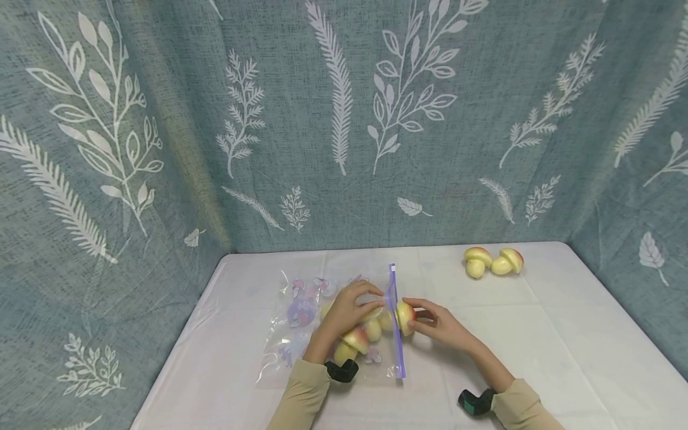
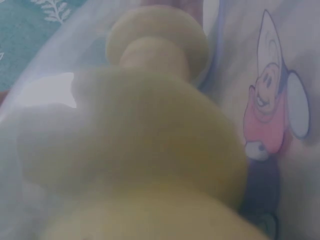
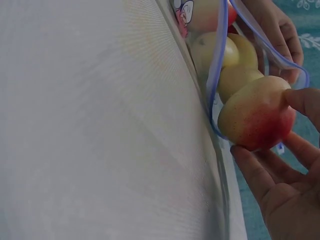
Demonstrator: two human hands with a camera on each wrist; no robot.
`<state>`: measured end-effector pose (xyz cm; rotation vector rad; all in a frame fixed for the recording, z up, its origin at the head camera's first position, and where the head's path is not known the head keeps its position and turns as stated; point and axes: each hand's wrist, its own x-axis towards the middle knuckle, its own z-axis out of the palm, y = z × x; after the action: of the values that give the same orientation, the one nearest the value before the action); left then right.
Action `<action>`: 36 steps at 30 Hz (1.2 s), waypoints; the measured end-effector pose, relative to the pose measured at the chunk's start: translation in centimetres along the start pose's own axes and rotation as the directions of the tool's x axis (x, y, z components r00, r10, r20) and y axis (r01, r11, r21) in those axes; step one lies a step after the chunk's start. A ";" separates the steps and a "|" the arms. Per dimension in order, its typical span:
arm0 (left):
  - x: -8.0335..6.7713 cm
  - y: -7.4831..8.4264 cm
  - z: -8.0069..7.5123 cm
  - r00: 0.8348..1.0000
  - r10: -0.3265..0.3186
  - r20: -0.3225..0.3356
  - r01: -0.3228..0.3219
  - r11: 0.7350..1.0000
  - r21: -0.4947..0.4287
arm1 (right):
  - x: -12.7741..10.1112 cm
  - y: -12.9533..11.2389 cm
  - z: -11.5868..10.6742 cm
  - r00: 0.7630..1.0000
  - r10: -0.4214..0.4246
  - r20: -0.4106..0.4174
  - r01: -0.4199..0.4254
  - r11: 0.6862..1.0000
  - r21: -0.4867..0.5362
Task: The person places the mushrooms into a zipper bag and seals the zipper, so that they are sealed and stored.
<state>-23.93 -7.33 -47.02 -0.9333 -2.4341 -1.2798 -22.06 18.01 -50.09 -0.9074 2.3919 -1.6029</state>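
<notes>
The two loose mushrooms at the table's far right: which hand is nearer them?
Right. The right hand lies below-left of the loose mushrooms, holding a mushroom at the bag's mouth; the left hand is farther left, on the bag.

Staged recording booth, leaf-print curtain [image 1: 344, 119] backdrop, white-clothed table [image 1: 564, 334]

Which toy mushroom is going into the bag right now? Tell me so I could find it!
Look at the white table, then the clear zip bag with cartoon stickers near its middle. At the bag's purple zip edge, the right hand holds one mushroom with a red and yellow cap. It alone sits halfway in the opening, unlike those inside or the two far away.
</notes>
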 end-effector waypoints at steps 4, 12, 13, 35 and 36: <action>0.0 0.1 -0.1 1.000 0.003 0.001 -0.003 1.000 -0.007 | 0.1 0.0 0.0 1.000 0.028 0.005 -0.028 0.999 0.028; 0.0 0.1 -0.1 1.000 -0.017 0.018 0.017 1.000 -0.015 | 0.1 -0.3 0.3 1.000 0.000 0.002 0.000 0.998 0.058; 0.0 0.1 -0.1 1.000 -0.017 0.019 0.018 1.000 -0.014 | 0.1 -0.4 0.3 1.000 -0.008 0.002 0.008 0.998 0.061; 0.1 0.2 0.0 0.997 -0.070 0.035 0.073 0.993 -0.087 | 0.3 -3.3 0.9 0.995 0.009 -0.097 -0.004 0.999 0.054; 0.0 0.3 0.0 0.997 -0.072 0.035 0.075 0.994 -0.085 | 0.3 -3.3 0.9 0.995 0.009 -0.099 -0.004 0.998 0.058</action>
<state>-23.79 -7.22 -46.80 -0.8999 -2.4769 -1.4164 -20.60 16.24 -47.50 -0.8275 2.3963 -1.7441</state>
